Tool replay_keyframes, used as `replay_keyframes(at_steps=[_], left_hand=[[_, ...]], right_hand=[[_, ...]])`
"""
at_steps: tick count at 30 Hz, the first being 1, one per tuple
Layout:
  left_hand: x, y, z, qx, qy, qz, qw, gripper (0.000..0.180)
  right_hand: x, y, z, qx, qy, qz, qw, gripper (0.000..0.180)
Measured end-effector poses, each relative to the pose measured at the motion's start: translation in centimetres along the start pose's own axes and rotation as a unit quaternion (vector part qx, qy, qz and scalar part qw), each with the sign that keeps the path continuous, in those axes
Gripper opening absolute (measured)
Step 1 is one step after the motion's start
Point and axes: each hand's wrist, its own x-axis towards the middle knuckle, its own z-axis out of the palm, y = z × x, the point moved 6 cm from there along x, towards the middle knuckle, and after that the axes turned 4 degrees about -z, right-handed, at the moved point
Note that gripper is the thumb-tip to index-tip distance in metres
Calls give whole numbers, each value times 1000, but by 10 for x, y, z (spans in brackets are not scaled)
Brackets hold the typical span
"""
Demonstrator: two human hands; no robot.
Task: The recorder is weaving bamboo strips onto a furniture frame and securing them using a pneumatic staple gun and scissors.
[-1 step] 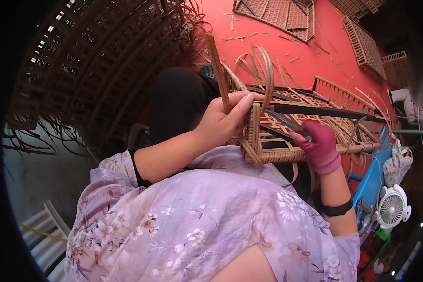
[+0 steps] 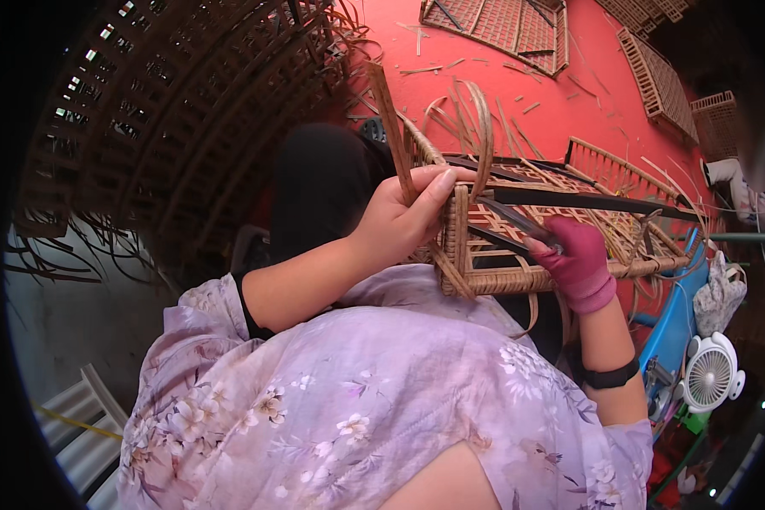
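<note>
A woven rattan frame, with black bars across its weave, lies over my lap. My bare left hand pinches a rattan strip at the frame's near-left corner; the strip curves up into a loop. Beside those fingers, a flat brown strip rises at a slant. In a pink glove, my right hand is closed around a grey metal tool with a narrow tip. The tip points at the corner, close to my left fingertips. Its exact kind is hard to make out.
Stacked woven panels lean at the left. Further rattan panels and cut strips lie on the red floor. At the right are a blue bench, a white fan and a plastic bag. Loose strands stick out from the frame.
</note>
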Motion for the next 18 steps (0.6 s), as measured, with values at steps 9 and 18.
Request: replay_keyframes(at_steps=[9,18], left_hand=[[-1,-2,0,14,21,-11,1000,30],[-5,-8,2,60,2,-26,998,34]], right_hand=[[-4,8,7,-8,-9,26,1000,20],[21,33,57,-150,-233,145,950,31]])
